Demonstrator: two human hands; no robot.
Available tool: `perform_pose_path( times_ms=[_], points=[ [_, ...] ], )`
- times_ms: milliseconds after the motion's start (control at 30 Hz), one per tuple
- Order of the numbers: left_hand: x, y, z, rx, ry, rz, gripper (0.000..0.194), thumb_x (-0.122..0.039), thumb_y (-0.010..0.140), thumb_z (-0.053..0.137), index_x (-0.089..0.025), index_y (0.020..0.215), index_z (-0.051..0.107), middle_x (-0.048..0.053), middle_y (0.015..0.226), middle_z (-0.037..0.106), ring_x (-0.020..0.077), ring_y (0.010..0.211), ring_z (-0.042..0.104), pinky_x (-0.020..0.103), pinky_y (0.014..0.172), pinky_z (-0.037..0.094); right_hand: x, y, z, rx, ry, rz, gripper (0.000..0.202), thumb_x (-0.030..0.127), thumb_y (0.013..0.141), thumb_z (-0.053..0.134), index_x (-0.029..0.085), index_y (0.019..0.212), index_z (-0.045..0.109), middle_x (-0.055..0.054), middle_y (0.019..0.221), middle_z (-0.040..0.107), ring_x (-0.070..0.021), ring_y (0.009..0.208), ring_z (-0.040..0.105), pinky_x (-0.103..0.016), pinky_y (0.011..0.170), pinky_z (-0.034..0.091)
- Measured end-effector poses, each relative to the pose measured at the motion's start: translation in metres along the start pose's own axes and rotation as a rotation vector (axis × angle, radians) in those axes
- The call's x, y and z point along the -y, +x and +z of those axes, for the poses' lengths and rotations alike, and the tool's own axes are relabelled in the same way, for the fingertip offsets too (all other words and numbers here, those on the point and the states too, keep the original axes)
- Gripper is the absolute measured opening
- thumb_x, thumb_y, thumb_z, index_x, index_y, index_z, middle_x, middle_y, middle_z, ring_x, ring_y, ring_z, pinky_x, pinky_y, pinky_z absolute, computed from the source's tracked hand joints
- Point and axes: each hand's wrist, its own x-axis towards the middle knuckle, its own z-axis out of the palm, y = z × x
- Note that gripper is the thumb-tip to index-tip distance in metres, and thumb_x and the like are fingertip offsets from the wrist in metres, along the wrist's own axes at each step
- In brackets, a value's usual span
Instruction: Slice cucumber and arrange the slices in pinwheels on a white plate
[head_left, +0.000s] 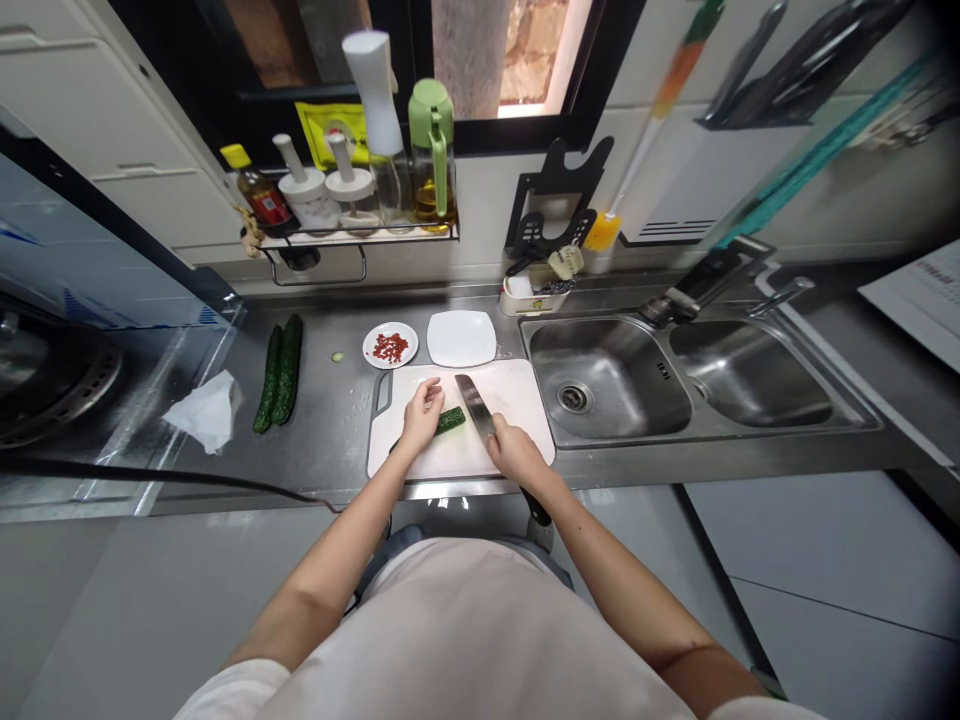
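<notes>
A white cutting board (517, 385) lies on the steel counter in front of me. On it is a length of green cucumber (451, 420), its left part hidden behind my left hand (422, 412). The fingers of that hand are slightly bent and apart, raised beside the cucumber, and they do not seem to close on it. My right hand (514, 447) grips a kitchen knife (475, 405) by its dark handle. The blade slants up and left over the board, just right of the cucumber's end, apart from it.
Behind the board stand a small plate (370, 345) of chopped red pieces and a white square plate (461, 338). Two whole cucumbers (278, 372) and a crumpled white cloth or tissue (206, 412) lie left. A double sink (607, 380) is right. Bottles fill a wall rack (360, 238).
</notes>
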Motion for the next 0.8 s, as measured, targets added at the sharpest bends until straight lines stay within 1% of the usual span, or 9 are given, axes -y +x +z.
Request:
perform_pose_path(
  times_ms=[67,133,233,333,400,500,633,700,800],
  points=[
    [0.001,0.003,0.003,0.030,-0.182,-0.126,0.043,-0.043,0.091,0.049,-0.021,0.128,0.052,0.012,0.117,0.064,0.0205,0.109,0.060,0.034,0.087,0.051,0.000,0.000,-0.001,-0.027,0.066,-0.035,0.020,0.022,0.093,0.038,0.015,0.111,0.046,-0.011,0.091,0.067,-0.0201,0.078,0.061,-0.025,0.062,0.031],
    [0.001,0.005,0.005,0.097,-0.346,-0.214,0.045,-0.047,0.092,0.047,-0.021,0.128,0.051,0.012,0.118,0.064,0.0203,0.109,0.061,0.034,0.088,0.050,-0.001,0.000,-0.002,-0.041,0.142,-0.071,0.019,0.022,0.093,0.038,0.016,0.108,0.047,-0.010,0.088,0.067,-0.0187,0.074,0.059,-0.024,0.062,0.031],
    [-0.002,0.004,0.008,0.226,-0.525,-0.267,0.042,-0.050,0.092,0.047,-0.021,0.122,0.055,0.011,0.116,0.066,0.0186,0.105,0.063,0.035,0.092,0.049,-0.001,0.000,-0.004,-0.044,0.228,-0.109,0.019,0.023,0.091,0.039,0.016,0.105,0.049,-0.007,0.085,0.066,-0.0178,0.071,0.057,-0.024,0.062,0.032],
    [-0.007,0.001,0.008,0.331,-0.617,-0.308,0.038,-0.049,0.089,0.053,-0.018,0.110,0.060,0.010,0.107,0.068,0.0165,0.096,0.065,0.034,0.092,0.049,-0.001,0.000,-0.006,-0.044,0.274,-0.126,0.019,0.024,0.090,0.041,0.017,0.105,0.050,-0.006,0.083,0.065,-0.0175,0.070,0.056,-0.024,0.063,0.032],
    [-0.011,-0.002,0.008,0.384,-0.652,-0.327,0.036,-0.048,0.085,0.060,-0.017,0.104,0.062,0.009,0.101,0.068,0.0158,0.092,0.065,0.034,0.091,0.050,-0.002,0.000,-0.006,-0.045,0.291,-0.126,0.019,0.024,0.090,0.041,0.017,0.105,0.050,-0.005,0.081,0.065,-0.0173,0.070,0.055,-0.023,0.063,0.033],
    [-0.014,-0.005,0.006,0.434,-0.661,-0.338,0.038,-0.042,0.077,0.071,-0.017,0.104,0.063,0.008,0.100,0.069,0.0151,0.091,0.065,0.032,0.088,0.050,-0.005,0.002,-0.005,-0.051,0.311,-0.119,0.019,0.026,0.090,0.042,0.017,0.105,0.050,-0.003,0.078,0.063,-0.0164,0.069,0.055,-0.023,0.062,0.033],
    [-0.011,-0.005,0.004,0.449,-0.641,-0.359,0.042,-0.036,0.067,0.080,-0.015,0.101,0.065,0.006,0.093,0.068,0.0106,0.077,0.062,0.028,0.082,0.050,-0.008,0.004,-0.004,-0.050,0.332,-0.139,0.018,0.027,0.090,0.043,0.018,0.104,0.050,-0.001,0.076,0.061,-0.0156,0.067,0.054,-0.022,0.060,0.033],
    [-0.008,-0.004,0.003,0.448,-0.605,-0.369,0.041,-0.036,0.066,0.081,-0.014,0.097,0.066,0.005,0.084,0.067,0.0092,0.071,0.060,0.026,0.076,0.050,-0.008,0.006,-0.004,-0.049,0.330,-0.138,0.018,0.027,0.090,0.043,0.018,0.104,0.050,-0.001,0.076,0.062,-0.0155,0.068,0.054,-0.022,0.060,0.033],
    [-0.006,-0.003,-0.001,0.429,-0.537,-0.369,0.040,-0.037,0.067,0.079,-0.013,0.096,0.066,0.003,0.077,0.065,0.0086,0.068,0.058,0.022,0.067,0.048,-0.007,0.007,-0.005,-0.052,0.324,-0.131,0.019,0.027,0.089,0.043,0.018,0.104,0.050,-0.002,0.076,0.062,-0.0157,0.068,0.054,-0.022,0.060,0.033]
  ],
)
